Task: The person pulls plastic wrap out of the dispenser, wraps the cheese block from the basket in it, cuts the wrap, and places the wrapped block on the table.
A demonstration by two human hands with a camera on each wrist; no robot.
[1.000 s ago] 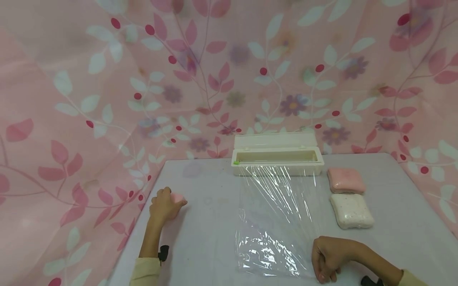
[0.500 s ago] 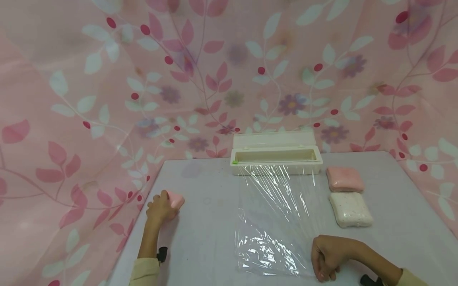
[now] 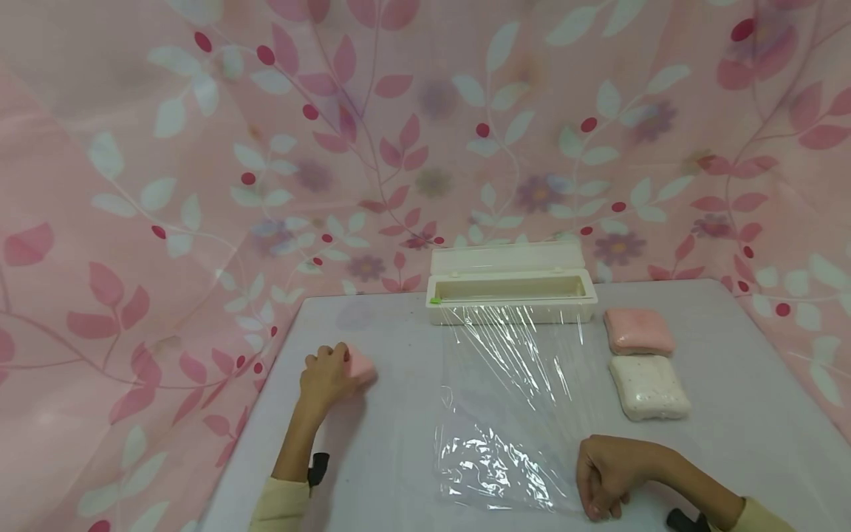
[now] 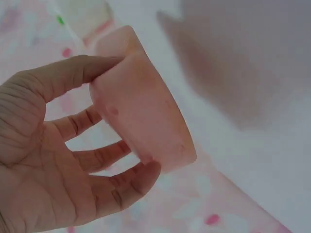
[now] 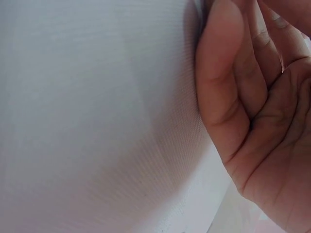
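My left hand (image 3: 327, 375) grips a pink soap bar (image 4: 141, 114) over the left side of the table, with the thumb on one side and the fingers on the other. A clear sheet of cling film (image 3: 505, 414) is drawn from the white dispenser box (image 3: 512, 314), whose lid stands up, and lies toward the front of the table. Beside the film's front right corner, my right hand (image 3: 614, 473) holds that corner in curled fingers low on the table. In the right wrist view the curled fingers (image 5: 221, 97) lie against the white cloth, and their tips are partly hidden.
Right of the film lie a wrapped pink soap (image 3: 640, 332) and, in front of it, a wrapped white soap (image 3: 650, 387). A pink floral curtain (image 3: 399, 148) hangs behind the white-covered table (image 3: 392, 443) and along its sides.
My left hand has moved to the right with the pink soap bar, after a slight shift left. The right hand and the film have stayed in place.
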